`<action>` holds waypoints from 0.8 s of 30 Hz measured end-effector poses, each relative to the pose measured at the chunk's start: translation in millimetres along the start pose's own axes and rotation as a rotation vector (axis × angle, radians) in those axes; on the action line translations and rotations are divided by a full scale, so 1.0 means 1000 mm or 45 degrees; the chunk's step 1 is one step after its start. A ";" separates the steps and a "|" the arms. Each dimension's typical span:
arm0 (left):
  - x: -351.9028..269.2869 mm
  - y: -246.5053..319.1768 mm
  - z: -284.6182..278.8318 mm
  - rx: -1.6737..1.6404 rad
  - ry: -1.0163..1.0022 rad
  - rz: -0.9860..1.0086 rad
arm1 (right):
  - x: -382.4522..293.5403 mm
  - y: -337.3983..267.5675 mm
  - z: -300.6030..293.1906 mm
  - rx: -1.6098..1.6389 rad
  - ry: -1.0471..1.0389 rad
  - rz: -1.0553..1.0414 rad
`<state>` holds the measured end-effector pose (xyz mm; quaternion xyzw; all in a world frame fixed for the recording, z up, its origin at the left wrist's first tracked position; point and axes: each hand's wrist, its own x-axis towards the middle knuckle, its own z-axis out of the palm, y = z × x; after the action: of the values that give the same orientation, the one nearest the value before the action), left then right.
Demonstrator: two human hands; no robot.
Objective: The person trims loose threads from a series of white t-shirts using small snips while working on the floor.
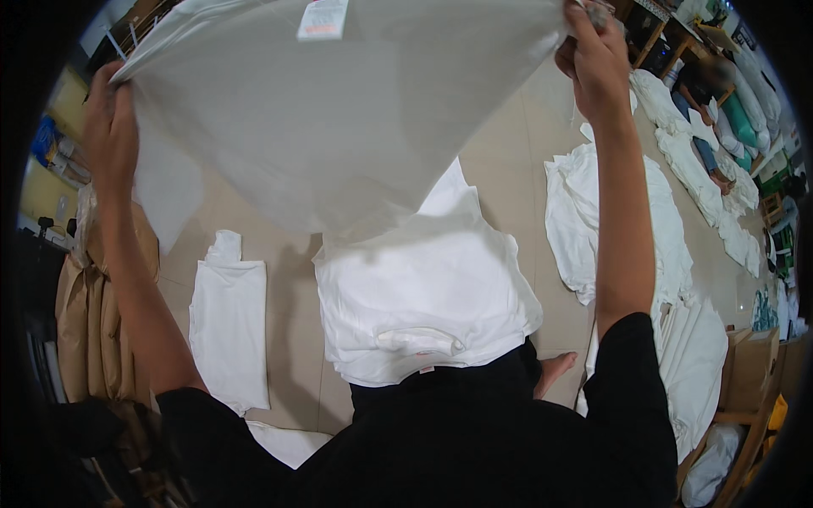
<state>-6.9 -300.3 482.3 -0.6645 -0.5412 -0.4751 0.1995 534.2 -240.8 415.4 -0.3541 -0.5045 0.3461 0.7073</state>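
Note:
Stretched wide between my raised hands is a thin white garment (pixel 305 108) with a white label (pixel 322 19) near its upper edge. My left hand (pixel 112 124) pinches its left end. My right hand (pixel 594 60) grips the opposite end at the upper right. The cloth sags in the middle, and its lower edge reaches over a stack of white garments (pixel 419 286) in front of me. Several layers show in that stack, with a neckline facing my body. The far part of the stack is partly hidden by the hanging cloth.
To the left on the tiled floor lies a folded white garment (pixel 230 330), near brown wrapped bundles (pixel 95 324). On the right are a heap of white garments (pixel 571 222) and a folded pile (pixel 692 368). A person (pixel 698 95) sits farther off among white cloth and sacks.

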 end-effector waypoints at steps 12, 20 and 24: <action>0.026 0.021 -0.004 -0.070 -0.024 -0.095 | 0.050 -0.039 -0.017 0.063 -0.166 -0.238; -0.280 0.059 -0.038 -0.400 -0.614 -0.555 | -0.210 -0.006 -0.128 -0.774 -0.162 0.406; -0.381 0.082 -0.039 -0.425 -0.893 -0.968 | -0.288 0.015 -0.157 -0.664 -0.374 0.739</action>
<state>66.0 -560.2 198.2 -0.5631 -0.6947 -0.3432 -0.2872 609.9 -501.0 230.0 -0.5958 -0.5500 0.4387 0.3874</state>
